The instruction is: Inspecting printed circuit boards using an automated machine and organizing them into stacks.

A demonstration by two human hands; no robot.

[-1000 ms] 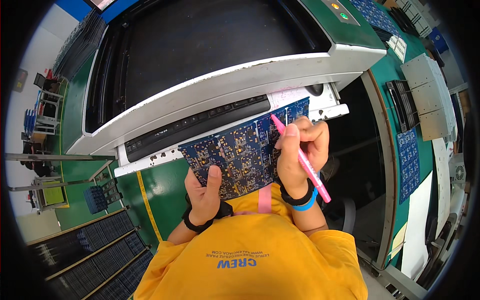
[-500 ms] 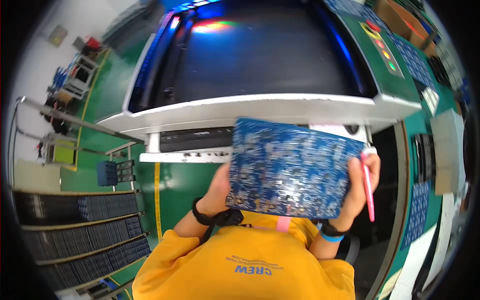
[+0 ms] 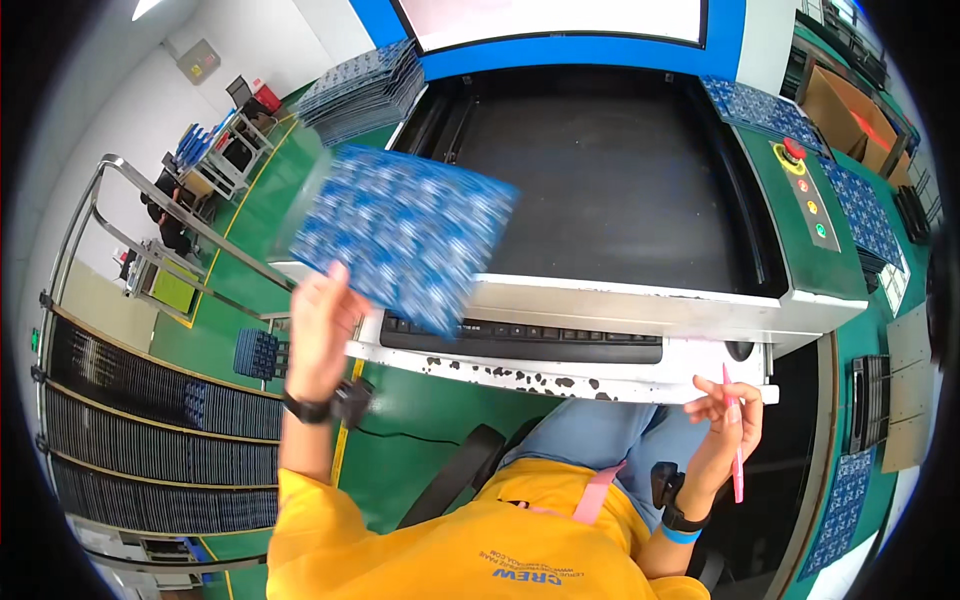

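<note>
My left hand (image 3: pixel 322 325) grips a blue printed circuit board (image 3: pixel 400 230) by its near left edge. The board is tilted and smeared by motion, raised over the front left corner of a machine's black bed (image 3: pixel 600 180). My fingertips under the board are hidden. Farther right, my right hand (image 3: pixel 728 430) pinches a slim pink pen (image 3: pixel 738 470) between thumb and fingers, apart from the board. Behind the board, a stack of similar blue boards (image 3: pixel 365 85) sits at the machine's back left.
A black keyboard (image 3: pixel 560 343) lies on the chipped white shelf (image 3: pixel 480 372) below the machine, near a dark mouse (image 3: pixel 739 350). A green panel with buttons (image 3: pixel 812 205) stands right. Racks of upright boards (image 3: pixel 170 440) fill the lower left. More boards (image 3: pixel 868 215) lie on the right bench.
The board has moved from in front of me to the upper left, in my left hand alone. My right hand has let go of it and kept the pen. The coloured machine light is gone.
</note>
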